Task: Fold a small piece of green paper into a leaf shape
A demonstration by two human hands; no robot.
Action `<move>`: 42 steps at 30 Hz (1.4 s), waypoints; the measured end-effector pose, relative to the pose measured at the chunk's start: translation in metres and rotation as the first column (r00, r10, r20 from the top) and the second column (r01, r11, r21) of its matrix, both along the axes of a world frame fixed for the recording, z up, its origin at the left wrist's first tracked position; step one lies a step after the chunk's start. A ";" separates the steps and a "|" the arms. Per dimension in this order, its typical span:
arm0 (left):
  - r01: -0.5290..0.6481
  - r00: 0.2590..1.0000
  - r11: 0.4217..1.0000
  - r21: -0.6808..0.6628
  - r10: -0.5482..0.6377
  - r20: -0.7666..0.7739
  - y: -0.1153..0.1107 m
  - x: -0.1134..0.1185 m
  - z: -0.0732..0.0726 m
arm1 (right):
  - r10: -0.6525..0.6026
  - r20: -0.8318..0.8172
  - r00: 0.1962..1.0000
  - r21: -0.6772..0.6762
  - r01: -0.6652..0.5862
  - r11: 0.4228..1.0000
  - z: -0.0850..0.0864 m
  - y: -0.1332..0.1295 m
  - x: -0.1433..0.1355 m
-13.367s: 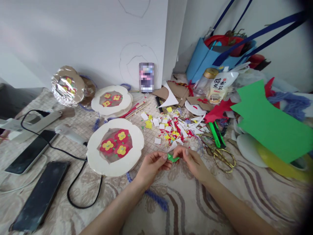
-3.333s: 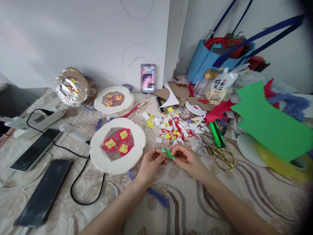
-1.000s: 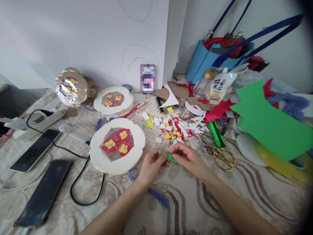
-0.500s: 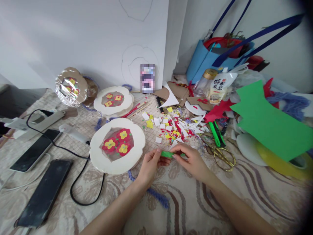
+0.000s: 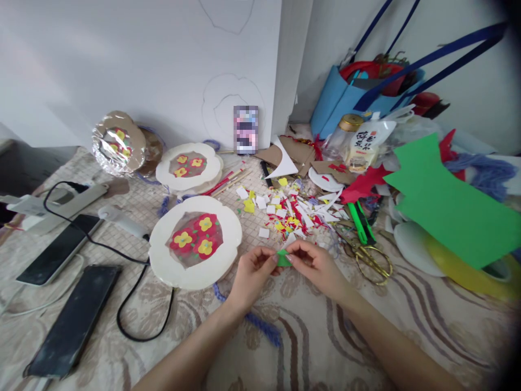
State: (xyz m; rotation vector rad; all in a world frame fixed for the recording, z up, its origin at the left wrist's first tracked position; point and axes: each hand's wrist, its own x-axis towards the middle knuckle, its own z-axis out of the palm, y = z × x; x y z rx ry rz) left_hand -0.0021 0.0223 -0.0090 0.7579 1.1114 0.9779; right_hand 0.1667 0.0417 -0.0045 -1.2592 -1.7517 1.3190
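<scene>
Two hands [image 5: 253, 276] [image 5: 321, 271] pinch paper [image 5: 282, 259] edges, apart from scissors [image 5: 362, 253].

1 head-worn camera looks forward and down from above and behind the grip, with the left hand [image 5: 250, 270] and right hand [image 5: 320, 270] fairly near, below the middle of its view. That view reaches from the patterned cloth [image 5: 366, 336] around the grip to the white panel [image 5: 142, 65] beyond it.

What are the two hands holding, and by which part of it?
A small green paper piece, pinched at opposite sides between the fingertips of the left hand and right hand.
</scene>
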 end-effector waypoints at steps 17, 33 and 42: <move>0.076 0.997 0.997 -0.007 -0.076 0.007 0.000 0.000 -0.004 | 0.031 -0.125 0.992 -0.083 -0.041 0.996 0.002 0.001 -0.002; 0.085 0.996 0.996 0.017 -0.084 -0.037 0.000 0.001 -0.004 | 0.023 -0.091 0.996 -0.069 -0.029 0.997 0.001 0.001 -0.001; 0.094 0.995 0.995 0.017 -0.093 -0.037 -0.001 0.000 -0.004 | 0.009 -0.105 0.994 -0.115 -0.021 0.993 0.001 0.001 -0.001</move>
